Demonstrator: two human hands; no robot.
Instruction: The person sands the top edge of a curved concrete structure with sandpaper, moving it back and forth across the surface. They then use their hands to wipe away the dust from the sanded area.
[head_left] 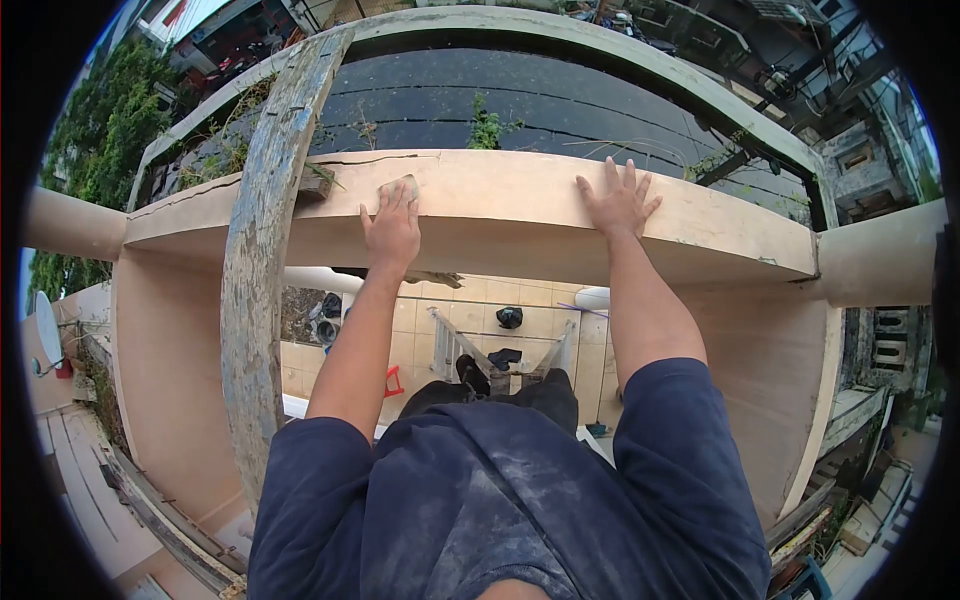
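My left hand (392, 232) presses a small tan piece of sandpaper (404, 186) flat against the top of a peach-painted concrete ledge (500, 188). Its fingers lie close together over the sandpaper, which shows only at the fingertips. Further right, my right hand (618, 200) rests on the same ledge with its fingers spread, holding nothing. A dark crack runs along the ledge's far edge on the left.
A weathered wooden plank (262, 220) crosses the ledge left of my left hand. Below me stands a ladder (443, 340) on a tiled floor (520, 293), with a black bag (510, 317) and a red object (393, 381). Beyond the ledge lies a dark roof (420, 95) with weeds (487, 126).
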